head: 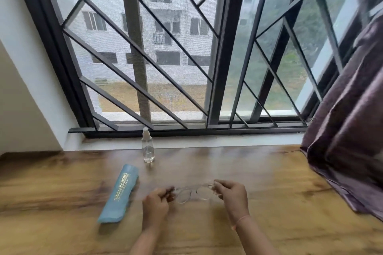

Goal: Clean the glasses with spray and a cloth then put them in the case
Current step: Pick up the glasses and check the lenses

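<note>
Clear-framed glasses pinched at both ends, left hand, right hand, fingers grasping above wooden surface; blue case nearby.

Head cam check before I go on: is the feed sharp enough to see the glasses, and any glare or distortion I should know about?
Head view: hands and clear-framed glasses are motion-blurred, frame barely distinct; daylight glare sheens the wooden table near the spray bottle; wide-angle lens bows the window bars; blue case lettering is smeared.

The case lettering blurs past reading. Fingers hide the glasses' temple ends. The curtain runs off the right edge.
</note>
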